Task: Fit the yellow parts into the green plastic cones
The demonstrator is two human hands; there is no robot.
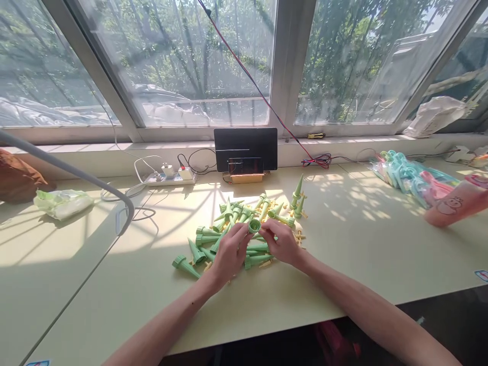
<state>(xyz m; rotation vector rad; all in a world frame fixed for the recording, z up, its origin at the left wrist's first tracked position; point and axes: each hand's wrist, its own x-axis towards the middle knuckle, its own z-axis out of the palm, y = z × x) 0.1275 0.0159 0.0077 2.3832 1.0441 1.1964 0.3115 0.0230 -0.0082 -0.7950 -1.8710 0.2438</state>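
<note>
Above a pile of parts, my left hand is closed round a green plastic watering spike, its round open end turned up toward me. My right hand is at the right side of that rim, its fingers pinched together; whatever they hold is hidden. Around and under both hands lie several more green spikes, pointing in different directions. Small yellow valve pieces are scattered among them and on the right of the pile. Two spikes with yellow pieces stand upright at the pile's back right.
Behind the pile a black tablet leans on a stand. A power strip with cables sits back left, near a green plastic packet. A grey curved tube crosses the left. Bagged turquoise items and a pink pouch lie right.
</note>
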